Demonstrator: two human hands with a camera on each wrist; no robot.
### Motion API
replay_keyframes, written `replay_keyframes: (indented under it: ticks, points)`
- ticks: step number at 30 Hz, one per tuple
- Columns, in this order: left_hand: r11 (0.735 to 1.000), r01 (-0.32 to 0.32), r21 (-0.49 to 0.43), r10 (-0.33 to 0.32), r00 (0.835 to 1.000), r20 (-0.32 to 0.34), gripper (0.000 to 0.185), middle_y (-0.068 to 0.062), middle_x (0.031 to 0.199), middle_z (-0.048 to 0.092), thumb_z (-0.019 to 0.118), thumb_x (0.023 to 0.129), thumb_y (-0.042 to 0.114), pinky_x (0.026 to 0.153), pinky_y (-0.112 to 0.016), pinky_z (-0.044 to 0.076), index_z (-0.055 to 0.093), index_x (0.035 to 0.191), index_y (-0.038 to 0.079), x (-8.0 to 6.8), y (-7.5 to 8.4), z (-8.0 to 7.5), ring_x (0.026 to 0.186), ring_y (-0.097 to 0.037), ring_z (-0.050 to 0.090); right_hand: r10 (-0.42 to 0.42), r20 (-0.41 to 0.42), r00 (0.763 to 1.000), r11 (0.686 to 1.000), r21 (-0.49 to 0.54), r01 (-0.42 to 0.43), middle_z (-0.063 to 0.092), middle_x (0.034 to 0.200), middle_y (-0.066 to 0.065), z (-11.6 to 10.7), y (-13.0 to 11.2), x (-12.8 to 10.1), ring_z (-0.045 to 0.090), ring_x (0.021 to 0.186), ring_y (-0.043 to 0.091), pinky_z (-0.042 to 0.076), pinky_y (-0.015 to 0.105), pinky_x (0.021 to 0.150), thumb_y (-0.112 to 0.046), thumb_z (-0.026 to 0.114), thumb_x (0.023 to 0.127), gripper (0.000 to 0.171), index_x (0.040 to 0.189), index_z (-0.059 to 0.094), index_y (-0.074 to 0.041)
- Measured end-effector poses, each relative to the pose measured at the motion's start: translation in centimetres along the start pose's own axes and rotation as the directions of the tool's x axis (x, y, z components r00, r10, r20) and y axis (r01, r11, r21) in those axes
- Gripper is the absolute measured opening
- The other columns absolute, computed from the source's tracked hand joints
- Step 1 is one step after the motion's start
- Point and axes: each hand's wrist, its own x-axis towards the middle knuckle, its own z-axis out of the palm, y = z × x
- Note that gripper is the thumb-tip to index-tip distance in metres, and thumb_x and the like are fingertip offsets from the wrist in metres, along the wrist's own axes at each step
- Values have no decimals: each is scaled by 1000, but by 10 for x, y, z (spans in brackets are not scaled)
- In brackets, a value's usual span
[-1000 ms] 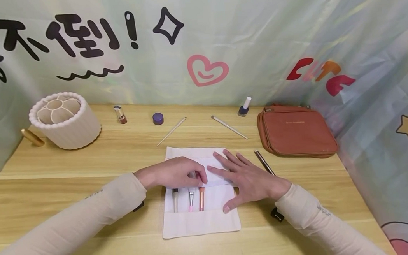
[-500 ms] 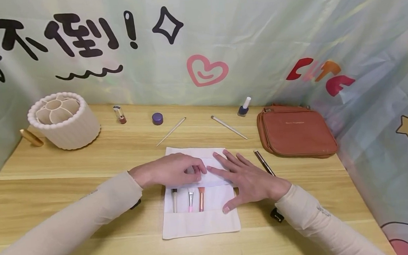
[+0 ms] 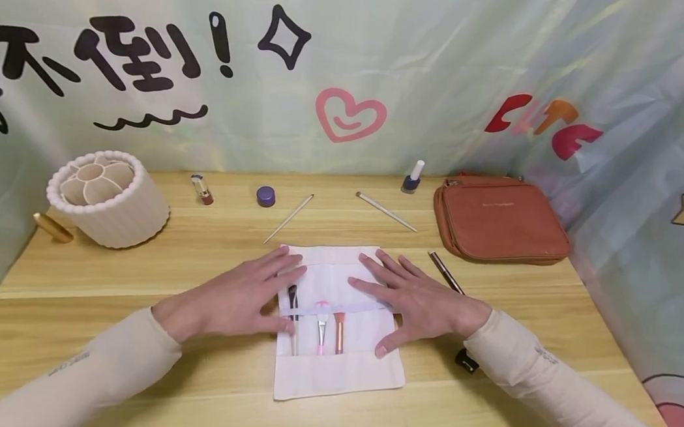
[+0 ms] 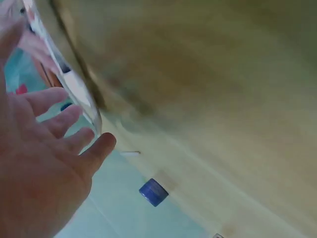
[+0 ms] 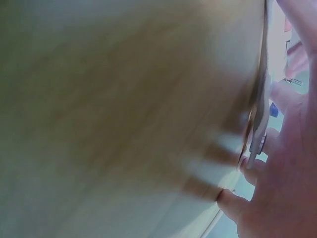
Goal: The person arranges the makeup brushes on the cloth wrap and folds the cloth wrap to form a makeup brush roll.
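A white cloth brush roll [image 3: 338,375] lies unrolled on the table, with a pale lilac band [image 3: 359,308] across its middle. Its lower pocket holds a dark-headed makeup brush [image 3: 293,299], a pink-handled brush [image 3: 321,337] and a copper-coloured brush [image 3: 339,334]. At the roll's left edge is my left hand [image 3: 232,302], its fingers spread over the upper left corner and its thumb near the dark-headed brush. With spread fingers, my right hand [image 3: 421,303] rests on the roll's right side. Nothing is gripped by either hand.
Two thin brushes, a left one [image 3: 289,218] and a right one [image 3: 386,211], lie behind the roll. Farther back are a lipstick [image 3: 202,189], purple jar [image 3: 266,196] and nail polish [image 3: 411,178]. A white holder [image 3: 109,205], brown case [image 3: 504,220] and dark pen [image 3: 446,272] flank them.
My left hand has moved left from the roll's middle to its left edge, and its bent fingers have spread. More of the brush heads now shows. The right hand has stayed in place.
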Motion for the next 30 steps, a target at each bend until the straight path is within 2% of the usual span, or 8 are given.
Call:
replay_keyframes:
  ticks: [3, 8, 13, 16, 18, 20, 24, 30]
  points:
    - [999, 15, 40, -17, 998, 57, 110, -13, 183, 17, 62, 96, 79, 134, -64, 22, 25, 174, 10, -12, 3, 4, 170, -40, 13, -3, -7, 1000, 1000, -6, 3, 6, 185, 13, -1, 0, 0, 4, 169, 46, 16, 72, 132, -79, 78, 82, 117, 174, 29, -28]
    - [997, 56, 47, -61, 991, 116, 121, -11, 184, 9, 59, 91, 87, 136, -62, 15, 18, 175, 11, -17, 6, 10, 171, -36, 7, -5, -3, 1000, 1000, 1, 5, 7, 184, 14, -3, -1, 2, 5, 169, 47, 16, 73, 131, -78, 79, 82, 116, 174, 30, -27]
    - [994, 63, 94, -74, 991, 113, 125, -11, 185, 8, 60, 89, 89, 137, -60, 14, 18, 175, 9, -16, 5, 15, 171, -35, 7, 23, 26, 999, 999, 24, -24, 12, 184, 13, -15, -4, 5, 8, 169, 47, 17, 76, 130, -77, 73, 89, 105, 172, 35, -25]
    - [991, 60, 119, -72, 992, 100, 125, -11, 184, 8, 59, 89, 90, 137, -59, 14, 18, 175, 8, -15, 4, 17, 171, -35, 8, 33, -1, 999, 999, 34, -32, 24, 181, 13, -29, -7, 12, 17, 168, 47, 19, 75, 130, -72, 71, 95, 93, 169, 43, -23]
    - [990, 60, 128, -73, 992, 99, 126, -11, 184, 8, 59, 88, 90, 137, -59, 15, 18, 175, 8, -14, 3, 18, 171, -35, 9, 10, -45, 999, 999, 38, -8, 36, 177, 14, -38, -8, 21, 26, 165, 47, 23, 72, 130, -66, 72, 98, 85, 165, 49, -19]
    - [989, 60, 133, -74, 992, 101, 126, -11, 184, 8, 59, 88, 90, 137, -59, 15, 18, 175, 8, -14, 3, 18, 171, -35, 9, -27, -98, 995, 998, 53, 32, 51, 168, 14, -46, -9, 33, 42, 159, 43, 33, 66, 129, -58, 72, 101, 76, 160, 56, -14]
    - [990, 60, 127, -75, 991, 115, 125, -10, 185, 8, 59, 89, 90, 137, -59, 14, 18, 175, 9, -13, 3, 17, 171, -35, 8, -62, -158, 985, 987, 139, 84, 70, 148, 13, -56, -9, 65, 64, 141, 31, 49, 51, 121, -42, 71, 106, 56, 147, 67, -4]
    - [992, 63, 108, -76, 989, 127, 126, -8, 185, 6, 60, 89, 89, 137, -59, 12, 17, 175, 9, -14, 3, 19, 172, -34, 6, 57, -128, 990, 953, 304, -15, 75, 139, 9, -60, -9, 116, 71, 128, 23, 56, 43, 113, -36, 66, 110, 46, 143, 70, -5]
